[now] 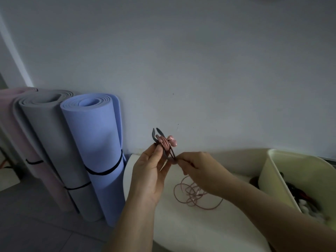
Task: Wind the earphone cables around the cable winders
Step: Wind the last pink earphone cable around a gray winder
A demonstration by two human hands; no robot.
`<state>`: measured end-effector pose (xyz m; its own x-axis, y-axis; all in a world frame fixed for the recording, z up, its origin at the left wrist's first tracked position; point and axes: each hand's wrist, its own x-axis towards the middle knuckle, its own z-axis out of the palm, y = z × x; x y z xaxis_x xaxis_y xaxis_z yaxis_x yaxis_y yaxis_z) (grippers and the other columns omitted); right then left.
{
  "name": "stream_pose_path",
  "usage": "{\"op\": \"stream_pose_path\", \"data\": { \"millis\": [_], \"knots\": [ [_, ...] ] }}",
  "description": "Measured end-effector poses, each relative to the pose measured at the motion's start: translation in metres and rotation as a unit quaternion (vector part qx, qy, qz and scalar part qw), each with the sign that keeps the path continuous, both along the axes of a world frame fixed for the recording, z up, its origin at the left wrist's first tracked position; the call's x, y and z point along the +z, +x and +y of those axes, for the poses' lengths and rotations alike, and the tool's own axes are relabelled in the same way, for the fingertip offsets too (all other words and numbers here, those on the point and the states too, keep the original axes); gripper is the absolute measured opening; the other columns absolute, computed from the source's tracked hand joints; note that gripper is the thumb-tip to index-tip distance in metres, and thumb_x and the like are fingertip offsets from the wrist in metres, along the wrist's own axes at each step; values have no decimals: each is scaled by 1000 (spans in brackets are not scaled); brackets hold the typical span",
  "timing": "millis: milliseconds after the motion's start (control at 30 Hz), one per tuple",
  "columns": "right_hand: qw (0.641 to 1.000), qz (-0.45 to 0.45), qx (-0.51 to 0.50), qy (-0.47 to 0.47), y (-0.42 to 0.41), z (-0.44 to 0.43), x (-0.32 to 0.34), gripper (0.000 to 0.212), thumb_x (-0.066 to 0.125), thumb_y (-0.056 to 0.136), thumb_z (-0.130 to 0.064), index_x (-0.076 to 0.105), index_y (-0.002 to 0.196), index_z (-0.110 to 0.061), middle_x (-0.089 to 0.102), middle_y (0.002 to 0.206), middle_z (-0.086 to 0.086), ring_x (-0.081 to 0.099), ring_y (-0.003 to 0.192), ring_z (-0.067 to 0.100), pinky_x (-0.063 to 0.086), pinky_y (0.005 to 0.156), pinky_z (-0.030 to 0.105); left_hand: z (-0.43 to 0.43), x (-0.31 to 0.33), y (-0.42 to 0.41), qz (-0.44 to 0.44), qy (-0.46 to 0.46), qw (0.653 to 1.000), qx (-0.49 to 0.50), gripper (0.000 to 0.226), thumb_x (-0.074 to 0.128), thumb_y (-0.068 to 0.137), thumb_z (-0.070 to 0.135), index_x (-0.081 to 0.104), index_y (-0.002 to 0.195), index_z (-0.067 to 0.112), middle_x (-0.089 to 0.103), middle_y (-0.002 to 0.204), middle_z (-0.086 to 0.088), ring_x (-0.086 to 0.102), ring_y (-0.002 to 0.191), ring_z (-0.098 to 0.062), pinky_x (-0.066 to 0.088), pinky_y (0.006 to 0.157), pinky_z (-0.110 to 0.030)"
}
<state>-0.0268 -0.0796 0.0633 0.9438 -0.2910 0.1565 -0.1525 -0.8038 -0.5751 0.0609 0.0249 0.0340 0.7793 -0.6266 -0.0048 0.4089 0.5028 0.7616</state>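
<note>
The left hand [151,171] pinches the grey cable winder [162,149] up above the desk [181,226], a few pink turns on it, while the right hand [200,171] pinches the earphone cable [193,194] close at the winder's lower end, likely to keep the next wrap tight as slack feeds up from the loose coil below.

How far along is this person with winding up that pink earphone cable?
Done: a few turns of pink cable sit around the grey winder, with the earbuds at its top. In hand: the left hand holds the winder while the right hand pinches the cable just beside it. Left: most of the cable lies in loose loops on the white table, so it looks early.
</note>
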Motion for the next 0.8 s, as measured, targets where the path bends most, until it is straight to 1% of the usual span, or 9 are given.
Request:
{"op": "stream_pose_path", "data": {
  "millis": [67, 133, 233, 300, 433, 533, 600, 700, 800],
  "knots": [
    [998, 33, 25, -45, -2, 2, 7, 24, 44, 99, -19, 67, 100, -12, 48, 62, -10, 43, 50, 2, 35, 52, 14, 0, 0, 0, -13, 17, 1000, 23, 23, 48, 98, 13, 71, 101, 11, 74, 97, -6, 65, 91, -15, 53, 85, -31],
    [993, 69, 39, -90, -5, 3, 17, 26, 44, 99, -21, 67, 107, -13, 48, 66, -13, 42, 51, -1, 35, 54, 10, 0, 2, -3, -36, 39, 998, 38, 24, 48, 98, 12, 72, 98, 10, 74, 94, -4, 67, 88, -10, 55, 75, -23],
    [987, 95, 38, -127, -7, 3, 36, 28, 43, 99, -24, 67, 111, -17, 62, 84, -8, 50, 63, -3, 45, 68, 11, 1, 3, -5, -71, 72, 994, 52, 21, 49, 98, 6, 70, 100, 3, 75, 94, -7, 70, 92, -10, 56, 70, -20],
    [985, 100, 12, -141, -9, 0, 50, 26, 45, 98, -27, 68, 103, -15, 65, 85, -5, 57, 68, 4, 53, 73, 19, 0, 1, -5, -105, 97, 988, 60, 15, 52, 96, 4, 64, 104, 2, 76, 93, -6, 72, 93, -14, 56, 71, -23],
    [981, 118, -9, -153, -13, -14, 79, 16, 60, 88, -27, 68, 80, -15, 62, 68, -7, 56, 60, 6, 51, 62, 18, -3, 0, -10, -181, 170, 969, 6, 11, 57, 94, 7, 61, 105, 8, 76, 92, 1, 72, 88, -12, 55, 70, -21],
    [967, 127, 0, -220, -14, -23, 90, 5, 65, 82, -23, 68, 78, -21, 61, 70, -11, 57, 66, 1, 55, 73, 24, -3, -3, -8, -250, 249, 935, -35, 15, 60, 93, 16, 63, 108, 14, 72, 105, -1, 70, 93, -11, 57, 75, -22],
    [960, 121, 2, -253, -14, -29, 95, 4, 68, 81, -28, 65, 78, -26, 57, 72, -17, 56, 71, -2, 54, 79, 27, -1, -2, -8, -285, 271, 917, -61, 15, 60, 93, 19, 63, 108, 16, 72, 103, 2, 69, 95, -10, 57, 81, -26],
    [963, 112, 9, -244, -12, -40, 101, 12, 72, 78, -35, 63, 80, -26, 59, 77, -16, 58, 75, 0, 53, 81, 27, 4, 2, -9, -304, 262, 907, -129, 16, 57, 95, 18, 64, 108, 13, 74, 99, 1, 69, 98, -14, 56, 87, -30],
    [978, 103, 39, -176, -9, -49, 97, 13, 73, 77, -34, 64, 77, -25, 64, 75, -11, 60, 67, -1, 52, 70, 17, 9, 3, -8, -288, 235, 916, -153, 15, 54, 96, 12, 63, 108, 11, 74, 102, -3, 70, 99, -16, 54, 90, -34]
  ]
}}
